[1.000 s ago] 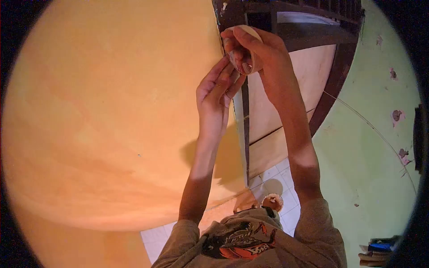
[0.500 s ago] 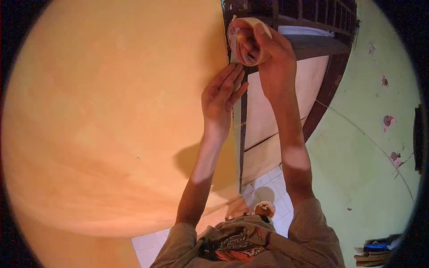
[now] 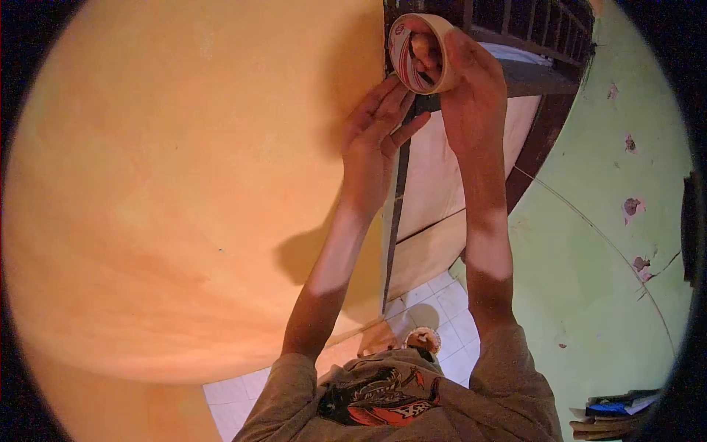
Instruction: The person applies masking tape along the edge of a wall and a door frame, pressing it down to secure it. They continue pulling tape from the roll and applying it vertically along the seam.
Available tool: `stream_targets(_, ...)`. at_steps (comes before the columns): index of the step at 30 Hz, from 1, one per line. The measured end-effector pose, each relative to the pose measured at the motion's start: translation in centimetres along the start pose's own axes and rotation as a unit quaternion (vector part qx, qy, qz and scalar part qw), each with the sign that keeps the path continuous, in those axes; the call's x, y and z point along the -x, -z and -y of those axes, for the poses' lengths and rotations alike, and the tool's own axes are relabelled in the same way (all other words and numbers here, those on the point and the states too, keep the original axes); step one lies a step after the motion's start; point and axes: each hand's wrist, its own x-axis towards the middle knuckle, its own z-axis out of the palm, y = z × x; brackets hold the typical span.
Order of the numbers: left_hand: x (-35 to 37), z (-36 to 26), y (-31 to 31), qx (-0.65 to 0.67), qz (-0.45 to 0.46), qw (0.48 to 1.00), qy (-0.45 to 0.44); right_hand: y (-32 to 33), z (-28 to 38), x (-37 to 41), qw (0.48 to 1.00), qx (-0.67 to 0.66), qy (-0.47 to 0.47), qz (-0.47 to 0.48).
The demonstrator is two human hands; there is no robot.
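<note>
A roll of tape (image 3: pixel 401 60), cream outside with red print on its white inner core, is up at the edge of the wall. My right hand (image 3: pixel 477 85) grips it, fingers through the core and thumb along the outside. Just below the roll, my left hand (image 3: pixel 374 125) reaches up with its fingers stretched, the tips right at the roll's lower edge and the dark door frame (image 3: pixel 398 195). Its thumb stands apart to the right. The fingertips are partly hidden behind the roll.
The orange wall (image 3: pixel 184 184) fills the left side, and a green wall (image 3: pixel 589 272) with chipped patches and a hanging cord stands right. Between them is a doorway with a barred opening (image 3: pixel 526 18) above. White floor tiles (image 3: pixel 456 309) and folded items (image 3: pixel 615 409) lie below.
Both hands and the tape roll have shifted slightly up and right in view. The roll has turned so its opening faces me more. The right hand keeps its grip.
</note>
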Motion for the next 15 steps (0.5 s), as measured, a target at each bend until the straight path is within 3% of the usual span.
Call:
stream_targets(11, -0.9, -0.5, -0.8, 0.002, -0.003, 1.0, -0.011, 0.5, 0.6, 0.8, 0.998, 0.064, -0.004, -0.006)
stream_targets(13, -0.8, -0.6, -0.6, 0.001, -0.009, 1.0, -0.009, 1.1, 1.4, -0.3, 0.99, -0.071, -0.119, 0.027)
stream_targets(15, -1.1, -0.3, 0.0, 0.026, 0.007, 0.999, -0.017, 0.6, 1.5, -1.1, 0.991, -0.034, -0.131, -0.011)
